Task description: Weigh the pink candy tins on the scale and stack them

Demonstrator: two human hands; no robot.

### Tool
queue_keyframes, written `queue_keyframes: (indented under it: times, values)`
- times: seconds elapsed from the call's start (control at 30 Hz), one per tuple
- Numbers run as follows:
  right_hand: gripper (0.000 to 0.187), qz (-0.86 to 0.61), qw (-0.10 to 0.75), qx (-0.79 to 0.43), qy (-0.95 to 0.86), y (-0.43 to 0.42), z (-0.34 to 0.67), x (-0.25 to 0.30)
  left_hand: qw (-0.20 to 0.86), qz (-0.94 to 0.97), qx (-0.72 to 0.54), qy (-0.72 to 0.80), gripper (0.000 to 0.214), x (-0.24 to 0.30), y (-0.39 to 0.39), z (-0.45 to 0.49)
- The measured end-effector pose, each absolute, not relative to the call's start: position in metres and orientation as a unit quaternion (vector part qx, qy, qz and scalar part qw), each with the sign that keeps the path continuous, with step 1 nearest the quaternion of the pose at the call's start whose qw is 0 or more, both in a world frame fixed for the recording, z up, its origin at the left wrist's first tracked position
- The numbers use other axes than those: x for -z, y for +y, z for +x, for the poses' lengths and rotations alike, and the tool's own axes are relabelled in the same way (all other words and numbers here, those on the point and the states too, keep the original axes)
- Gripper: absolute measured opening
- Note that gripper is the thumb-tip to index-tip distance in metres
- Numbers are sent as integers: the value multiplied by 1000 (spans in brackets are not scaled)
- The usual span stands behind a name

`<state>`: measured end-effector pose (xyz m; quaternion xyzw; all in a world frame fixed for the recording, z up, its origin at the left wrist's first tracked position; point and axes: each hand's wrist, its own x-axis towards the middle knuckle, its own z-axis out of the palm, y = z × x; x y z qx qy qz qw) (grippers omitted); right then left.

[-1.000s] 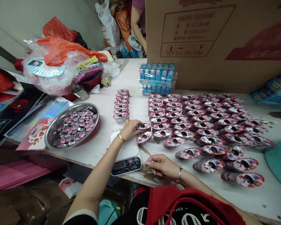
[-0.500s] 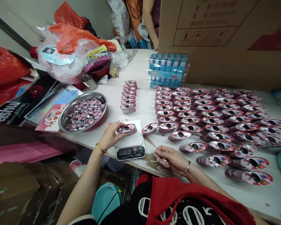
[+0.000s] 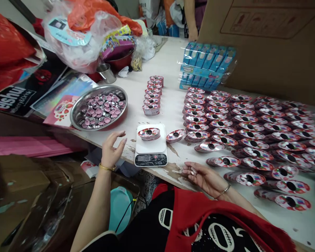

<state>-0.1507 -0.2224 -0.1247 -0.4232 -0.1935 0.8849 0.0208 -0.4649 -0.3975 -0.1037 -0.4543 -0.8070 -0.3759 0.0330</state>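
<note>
An oval red-and-pink printed container (image 3: 149, 134) with a dark hole in its top stands on the white digital kitchen scale (image 3: 151, 148). My left hand (image 3: 112, 148) is off to the scale's left, thumb and fingers apart, holding nothing. To the right of the scale, my right hand (image 3: 206, 178) is turned palm up with its fingers curled. A few small white pellets (image 3: 193, 171) rest in those fingers. A similar container (image 3: 175, 135) leans beside the scale. Several rows of these containers (image 3: 252, 143) fill the right, some with white pellets around the hole.
A steel bowl (image 3: 124, 105) of pink and silver caps sits left of the scale. One column of containers (image 3: 151, 109) stands behind it. Blue boxes in clear wrap (image 3: 206, 66) sit before a large carton (image 3: 273, 49). Another person's hand (image 3: 193, 34) touches the far table edge.
My left hand has let go of the container on the scale and drawn back left, opening. The right hand's fingers have loosened, showing the white pellets. The view has shifted slightly.
</note>
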Motion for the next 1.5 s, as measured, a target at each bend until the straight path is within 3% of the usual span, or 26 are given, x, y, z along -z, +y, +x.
queue_keyframes:
  times: [0.3, 0.5, 0.6, 0.83, 0.93, 1.07, 1.23, 1.43, 1.5]
  values:
    - [19, -400, 0, -878, -265, -221, -167, 115, 80, -489, 347, -796, 26, 106, -394, -455]
    - [18, -322, 0, -825, -465, -203, -204, 85, 98, -558, 272, -778, 37, 109, -377, -446]
    - [10, -269, -21, -740, -617, -191, -240, 63, 108, -581, 247, -768, 37, 112, -365, -441]
    - [16, -150, -60, -434, -886, -183, -330, 32, 120, -569, 280, -764, 40, 111, -351, -433]
    - [22, -100, -92, -315, -939, -185, -350, 34, 116, -540, 315, -772, 37, 111, -356, -435]
    - [30, -77, -105, -259, -957, -188, -362, 40, 109, -528, 331, -774, 37, 114, -366, -437]
    - [28, -96, -35, -319, -942, -185, -361, 41, 110, -497, 353, -785, 34, 119, -376, -442]
    - [8, -203, 37, -705, -679, -164, -318, 39, 99, -423, 416, -799, 27, 128, -394, -449]
    - [20, -249, 56, -768, -588, -159, -293, 42, 89, -400, 431, -804, 26, 131, -400, -450]
